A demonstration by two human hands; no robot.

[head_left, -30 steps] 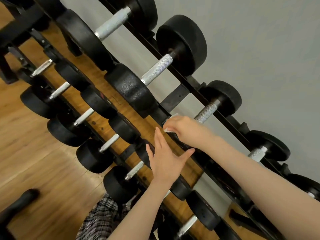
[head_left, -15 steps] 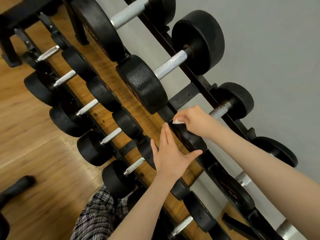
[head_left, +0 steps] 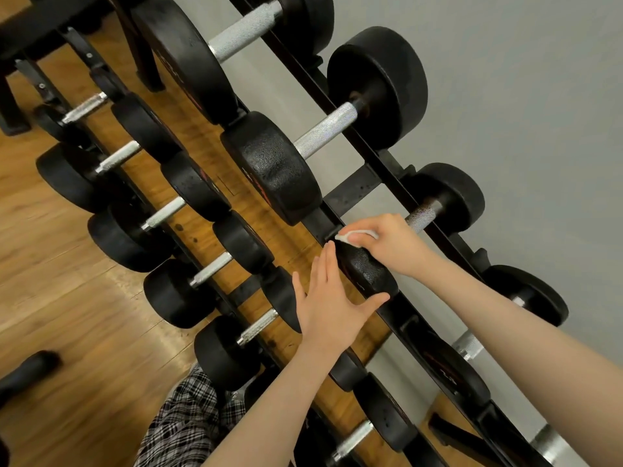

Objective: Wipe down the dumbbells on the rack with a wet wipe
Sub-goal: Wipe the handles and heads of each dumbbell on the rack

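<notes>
A black dumbbell point(head_left: 365, 269) with a knurled steel handle lies on the upper tier of the black rack point(head_left: 354, 188). My right hand point(head_left: 387, 242) grips a white wet wipe point(head_left: 350, 236) and presses it on the top of the dumbbell's near head, covering most of the handle. My left hand point(head_left: 332, 303) lies flat with straight fingers against the outer face of that same head, thumb spread along its lower edge. The far head point(head_left: 451, 197) of this dumbbell shows beyond my right hand.
Larger dumbbells point(head_left: 269, 163) sit further along the upper tier, smaller ones point(head_left: 188, 291) fill the lower tiers. A grey wall point(head_left: 522, 96) stands behind the rack. Wooden floor point(head_left: 50, 298) lies left, with a dark object point(head_left: 23, 369) on it and checked trousers point(head_left: 188, 423) below.
My right hand with the wipe has slid from the handle end toward the top of the near head. The view has shifted a little; my left hand stays flat on the head.
</notes>
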